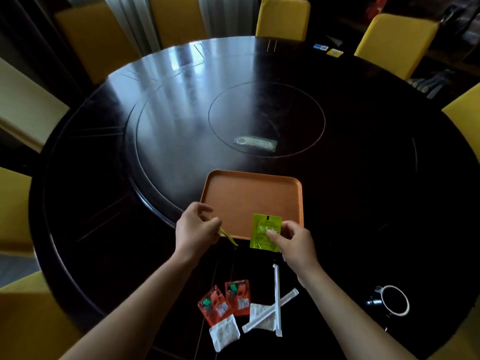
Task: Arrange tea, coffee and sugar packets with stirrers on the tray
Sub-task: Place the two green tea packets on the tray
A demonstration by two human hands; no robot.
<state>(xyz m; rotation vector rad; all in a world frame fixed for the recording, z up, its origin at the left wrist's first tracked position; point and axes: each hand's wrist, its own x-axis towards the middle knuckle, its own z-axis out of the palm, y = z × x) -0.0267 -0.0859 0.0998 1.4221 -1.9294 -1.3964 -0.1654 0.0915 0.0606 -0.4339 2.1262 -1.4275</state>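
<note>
An orange tray [249, 196] lies on the dark round table, bare inside. My right hand [293, 240] pinches a green tea packet [263, 231] upright over the tray's near right corner. My left hand [197, 227] grips a second green packet [228, 236], seen edge-on, at the tray's near left edge. Near me on the table lie two red coffee packets [226, 300], two white sugar packets [224, 332] and two white wrapped stirrers [276, 300], crossed over one sugar packet.
A dark cup [392, 302] with a white rim stands at the near right. A flat wrapped item [255, 144] lies on the table's inner turntable. Yellow chairs [283, 18] ring the table.
</note>
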